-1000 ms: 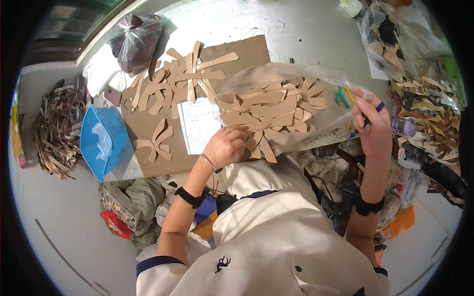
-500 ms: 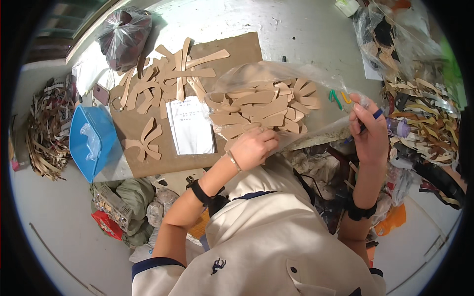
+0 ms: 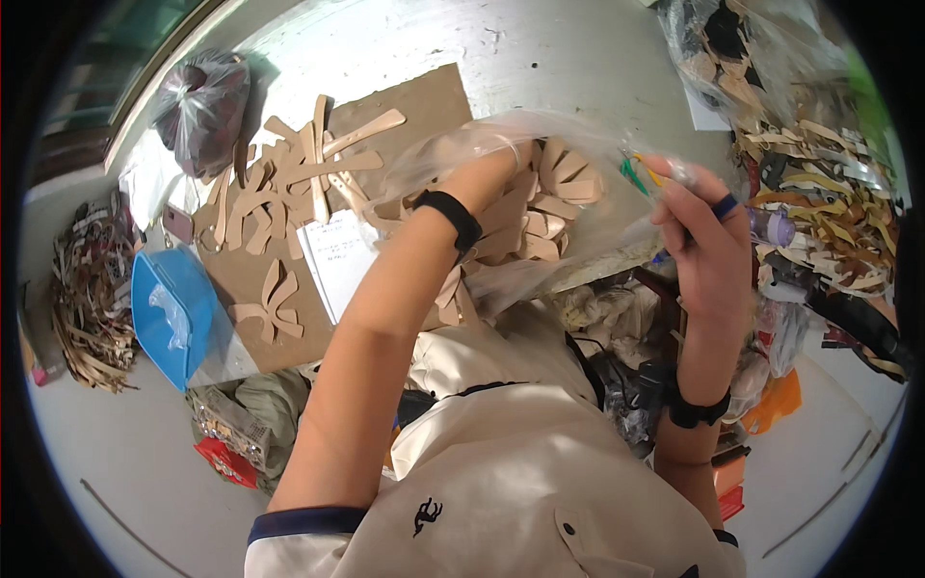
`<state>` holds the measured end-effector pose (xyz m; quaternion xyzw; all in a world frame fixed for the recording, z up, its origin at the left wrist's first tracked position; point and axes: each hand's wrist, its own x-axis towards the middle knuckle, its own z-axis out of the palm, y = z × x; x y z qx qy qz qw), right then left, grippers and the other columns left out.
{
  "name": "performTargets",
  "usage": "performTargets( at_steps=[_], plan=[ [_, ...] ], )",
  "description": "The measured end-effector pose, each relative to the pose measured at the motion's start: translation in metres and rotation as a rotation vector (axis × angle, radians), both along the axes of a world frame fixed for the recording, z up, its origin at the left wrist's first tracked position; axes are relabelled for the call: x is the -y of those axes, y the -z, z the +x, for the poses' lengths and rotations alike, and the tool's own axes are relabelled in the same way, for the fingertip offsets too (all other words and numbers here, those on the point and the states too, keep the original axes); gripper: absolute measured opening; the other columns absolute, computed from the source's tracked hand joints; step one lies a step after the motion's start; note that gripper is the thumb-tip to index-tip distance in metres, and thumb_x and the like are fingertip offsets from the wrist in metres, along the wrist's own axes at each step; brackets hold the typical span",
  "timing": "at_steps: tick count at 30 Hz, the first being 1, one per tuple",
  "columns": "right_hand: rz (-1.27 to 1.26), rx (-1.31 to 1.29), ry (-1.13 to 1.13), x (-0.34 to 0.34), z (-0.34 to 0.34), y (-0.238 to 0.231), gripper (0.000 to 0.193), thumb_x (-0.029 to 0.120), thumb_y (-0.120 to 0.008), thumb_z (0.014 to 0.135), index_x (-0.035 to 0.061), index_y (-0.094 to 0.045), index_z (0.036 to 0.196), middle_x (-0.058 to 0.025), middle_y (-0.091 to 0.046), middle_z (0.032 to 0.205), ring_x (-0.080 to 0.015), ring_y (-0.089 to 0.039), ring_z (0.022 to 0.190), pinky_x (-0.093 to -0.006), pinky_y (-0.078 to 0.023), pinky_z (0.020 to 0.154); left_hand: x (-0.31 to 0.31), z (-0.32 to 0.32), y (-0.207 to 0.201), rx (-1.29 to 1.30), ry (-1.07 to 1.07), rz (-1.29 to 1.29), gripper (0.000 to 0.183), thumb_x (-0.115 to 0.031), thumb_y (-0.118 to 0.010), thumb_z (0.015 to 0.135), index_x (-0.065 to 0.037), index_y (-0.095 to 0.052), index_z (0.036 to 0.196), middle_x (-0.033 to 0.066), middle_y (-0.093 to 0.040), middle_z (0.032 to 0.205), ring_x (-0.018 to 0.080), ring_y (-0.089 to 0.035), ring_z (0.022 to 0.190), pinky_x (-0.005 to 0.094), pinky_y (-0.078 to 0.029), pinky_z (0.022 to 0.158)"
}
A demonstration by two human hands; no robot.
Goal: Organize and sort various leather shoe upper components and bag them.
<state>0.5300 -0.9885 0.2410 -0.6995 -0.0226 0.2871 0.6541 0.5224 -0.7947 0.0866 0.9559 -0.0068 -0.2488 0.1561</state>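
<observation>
A clear plastic bag [image 3: 602, 236] lies on the table, full of tan leather-like cut pieces [image 3: 506, 226] shaped like narrow petals. My left forearm crosses over the pieces, and my left hand [image 3: 509, 166] is at the far side of the bag among the plastic. Its fingers are hidden. At the bag's right end, my right hand [image 3: 701, 217] pinches the gathered plastic edge. A blue pen-like thing [image 3: 725, 205] is tucked through the fingers of that hand. Left of the bag sits a white paper with handwriting [image 3: 337, 255], partly covered by my left arm.
More tan pieces [image 3: 275, 197] lie on a brown board [image 3: 409, 106]. A blue bin [image 3: 173, 313], a tied bag [image 3: 202, 111] and a phone [image 3: 177, 223] stand left. Strap heaps [image 3: 819, 207] and a purple-capped bottle [image 3: 776, 228] are at right. Green and yellow bits [image 3: 636, 173] lie near my right hand.
My left hand has moved from the bag's near edge to its far side, the forearm now lying across the pieces. My right hand still grips the plastic. The whole view has shifted slightly.
</observation>
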Motion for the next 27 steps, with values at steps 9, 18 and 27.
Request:
performTargets(
  at_steps=[9, 18, 27],
  plan=[
    [0.077, -0.129, 0.046, 0.011, 0.012, 0.015, 0.03, 0.012, -0.06, 0.091, -0.0021, -0.065, 0.116, -0.0017, -0.061, 0.073, -0.0012, -0.039, 0.052, -0.0163, -0.028, 0.048, -0.01, 0.045, 0.03, -0.026, 0.093, -0.011, 0.023, -0.01, -0.059, 0.079, -0.009, -0.069, 0.099, 0.014, -0.069, 0.093, 0.0292, -0.068, 0.087, 0.0401, -0.054, 0.073],
    [0.057, -0.167, 0.005, 0.013, 0.01, 0.022, 0.029, 0.012, -0.06, 0.091, -0.0023, -0.066, 0.115, -0.003, -0.063, 0.074, -0.0014, -0.039, 0.052, -0.0167, -0.027, 0.048, -0.026, 0.022, 0.031, -0.036, 0.092, -0.007, 0.023, -0.01, -0.059, 0.079, -0.01, -0.069, 0.1, 0.014, -0.069, 0.093, 0.0289, -0.068, 0.087, 0.0403, -0.054, 0.072],
    [0.082, -0.156, 0.052, 0.02, 0.008, 0.025, 0.018, 0.008, -0.058, 0.09, -0.0045, -0.067, 0.099, -0.0109, -0.069, 0.092, -0.002, -0.04, 0.052, -0.0168, -0.028, 0.047, -0.011, 0.027, 0.043, -0.046, 0.101, -0.012, 0.024, -0.011, -0.059, 0.079, -0.01, -0.069, 0.1, 0.014, -0.07, 0.092, 0.0286, -0.069, 0.086, 0.0404, -0.054, 0.072]
  ],
)
